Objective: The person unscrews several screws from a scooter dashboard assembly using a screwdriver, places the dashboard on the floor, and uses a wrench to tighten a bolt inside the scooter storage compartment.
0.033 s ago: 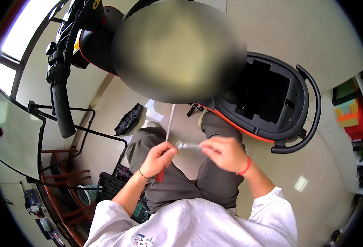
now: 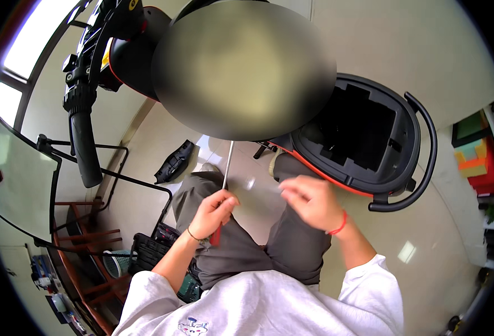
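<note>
My left hand [image 2: 212,214] is closed around a screwdriver [image 2: 216,235]. Its red handle shows below the fist, and its long thin metal shaft points up and away past my knee. My right hand [image 2: 313,205], slightly smeared by motion, hovers over my right thigh with thumb and fingers a little apart and nothing visible between them. A small clear, whitish piece [image 2: 250,183], blurred, appears between the two hands, touching neither; it looks like thin plastic, but its kind cannot be made out.
In front stands a scooter with a handlebar grip [image 2: 85,148], an uncovered black storage bucket [image 2: 359,129] and a rear grab rail [image 2: 426,151]. A black plastic cover [image 2: 175,162] lies on the tiled floor. A black tool case [image 2: 151,252] and a basket [image 2: 118,263] are at my left.
The clear piece has left my hands and is now away from them, toward the floor. My right hand has drawn back to the right; my left keeps the screwdriver.
</note>
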Available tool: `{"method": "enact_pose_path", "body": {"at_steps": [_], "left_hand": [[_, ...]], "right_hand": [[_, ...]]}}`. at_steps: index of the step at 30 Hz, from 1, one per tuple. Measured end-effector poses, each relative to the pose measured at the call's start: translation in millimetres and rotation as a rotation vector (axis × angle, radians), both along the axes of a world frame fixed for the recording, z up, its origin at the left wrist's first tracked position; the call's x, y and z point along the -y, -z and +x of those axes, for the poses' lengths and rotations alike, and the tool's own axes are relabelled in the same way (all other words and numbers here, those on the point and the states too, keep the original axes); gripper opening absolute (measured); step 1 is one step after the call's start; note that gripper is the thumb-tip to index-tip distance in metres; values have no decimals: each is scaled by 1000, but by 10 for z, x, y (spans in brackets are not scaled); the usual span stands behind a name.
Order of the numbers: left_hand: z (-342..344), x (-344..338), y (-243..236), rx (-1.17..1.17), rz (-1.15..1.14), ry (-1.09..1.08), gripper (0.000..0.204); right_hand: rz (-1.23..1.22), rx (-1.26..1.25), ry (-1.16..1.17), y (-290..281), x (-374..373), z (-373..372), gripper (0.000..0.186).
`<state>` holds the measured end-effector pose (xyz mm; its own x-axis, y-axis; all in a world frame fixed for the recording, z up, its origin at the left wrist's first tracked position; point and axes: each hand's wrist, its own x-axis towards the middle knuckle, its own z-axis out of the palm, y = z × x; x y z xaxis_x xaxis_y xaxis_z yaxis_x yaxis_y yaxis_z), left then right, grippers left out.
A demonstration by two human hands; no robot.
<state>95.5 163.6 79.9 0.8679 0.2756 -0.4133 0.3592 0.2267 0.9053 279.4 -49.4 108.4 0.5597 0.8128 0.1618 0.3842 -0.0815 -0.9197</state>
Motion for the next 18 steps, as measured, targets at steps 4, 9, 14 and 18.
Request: {"method": "enact_pose_path", "body": {"at_steps": [4, 9, 14, 18], "left_hand": [[-79, -263, 182, -16, 595, 216, 15], [-464, -415, 457, -63, 674, 385, 25], [-610, -343, 326, -120, 547, 509, 59], [-625, 81, 374, -79, 526, 883, 42]], "right_hand": [[49, 187, 165, -585, -144, 491, 13], [34, 132, 124, -994, -478, 823, 18], [-7, -41, 148, -939, -692, 1017, 21], [-15, -141, 185, -683, -525, 980, 23]]}}
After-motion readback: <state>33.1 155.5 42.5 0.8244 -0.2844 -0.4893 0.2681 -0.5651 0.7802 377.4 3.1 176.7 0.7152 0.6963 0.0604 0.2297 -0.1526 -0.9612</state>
